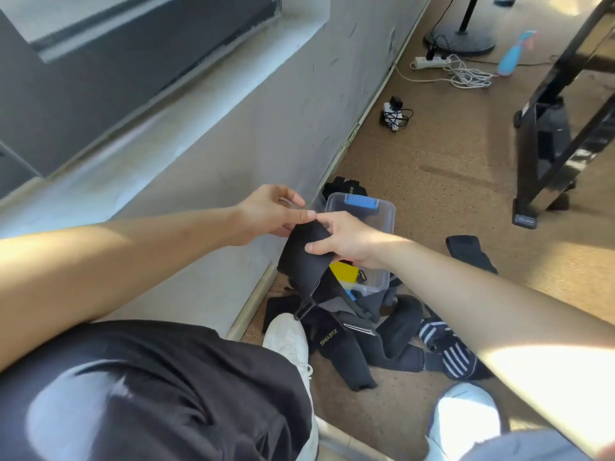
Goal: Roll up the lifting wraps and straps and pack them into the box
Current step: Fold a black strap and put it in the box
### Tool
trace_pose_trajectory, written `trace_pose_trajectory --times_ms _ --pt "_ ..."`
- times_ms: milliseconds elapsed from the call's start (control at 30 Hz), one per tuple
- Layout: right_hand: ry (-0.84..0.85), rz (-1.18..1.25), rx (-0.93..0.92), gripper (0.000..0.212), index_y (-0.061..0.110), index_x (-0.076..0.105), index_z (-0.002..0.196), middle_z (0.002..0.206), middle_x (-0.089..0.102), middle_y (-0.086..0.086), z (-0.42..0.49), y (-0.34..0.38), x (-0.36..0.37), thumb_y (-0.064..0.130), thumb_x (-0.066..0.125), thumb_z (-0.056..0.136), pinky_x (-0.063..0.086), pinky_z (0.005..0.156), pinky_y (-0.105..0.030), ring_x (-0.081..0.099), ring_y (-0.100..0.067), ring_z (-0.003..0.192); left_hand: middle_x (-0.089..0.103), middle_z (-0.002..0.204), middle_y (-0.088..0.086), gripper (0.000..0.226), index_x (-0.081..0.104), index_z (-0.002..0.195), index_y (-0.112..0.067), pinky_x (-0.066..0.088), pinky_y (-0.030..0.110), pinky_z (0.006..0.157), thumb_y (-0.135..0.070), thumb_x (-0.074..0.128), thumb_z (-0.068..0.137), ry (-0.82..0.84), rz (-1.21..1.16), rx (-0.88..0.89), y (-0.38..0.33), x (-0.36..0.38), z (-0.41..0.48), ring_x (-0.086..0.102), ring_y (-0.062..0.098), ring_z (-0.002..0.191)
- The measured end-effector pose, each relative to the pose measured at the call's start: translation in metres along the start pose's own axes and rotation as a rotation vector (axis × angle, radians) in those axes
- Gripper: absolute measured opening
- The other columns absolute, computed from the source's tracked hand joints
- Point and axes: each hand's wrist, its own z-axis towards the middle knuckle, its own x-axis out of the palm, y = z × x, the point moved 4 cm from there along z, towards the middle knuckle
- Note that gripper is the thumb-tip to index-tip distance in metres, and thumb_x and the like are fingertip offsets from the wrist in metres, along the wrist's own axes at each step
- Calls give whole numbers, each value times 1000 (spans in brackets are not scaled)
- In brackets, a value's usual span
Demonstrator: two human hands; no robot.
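Wrap (301,261), black, head view: held above clear box (386,224); right hand (349,241) grips upper part, left hand (269,211) pinches top edge. Lower end hangs loose. Recommended: roll tightly, edges aligned. Other straps (366,341) lie on floor (432,168) by box.

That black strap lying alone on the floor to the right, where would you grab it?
Pinch the strap at its far end, from above: it lies flat, that end is free, and the near end is hidden behind the right arm.
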Motion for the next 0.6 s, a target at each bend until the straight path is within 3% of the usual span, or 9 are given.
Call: trace_pose_trajectory --times_ms 167,367,500,600 --pt "-59 14 37 33 4 64 123 112 74 -16 9 5 -34 -1 71 92 55 100 -52 72 -31 106 66 100 7 36 62 118 -8 57 22 65 -15 80 88 147 155 -79 14 9 9 68 18 85" --pt "-159 -104 54 62 17 52 145 123 61 -9 -4 17 -47 23 79 89 59 91 -55 69 -34 108 68 86 12 13 66 103 4 60 18 66 -3 71 93 43 -21 36 7 10 16 68 15 74" --pt "-170 -213 0 74 22 56 138 118 68 -1 -33 21 -53 32 91 73 59 94 -39 72 -20 104 62 82 12 9 60 94 -2 59 19 64 1 69 94 42 -263 100 -6 23 9 68 10 67" --pt "-279 -205 -55 46 20 59 122 109 72 -1 -55 27 -59 19 84 83 60 81 -26 73 -12 95 56 83 14 11 58 94 -3 59 18 67 -2 69 95 45 -399 139 -24 28 2 66 13 74"
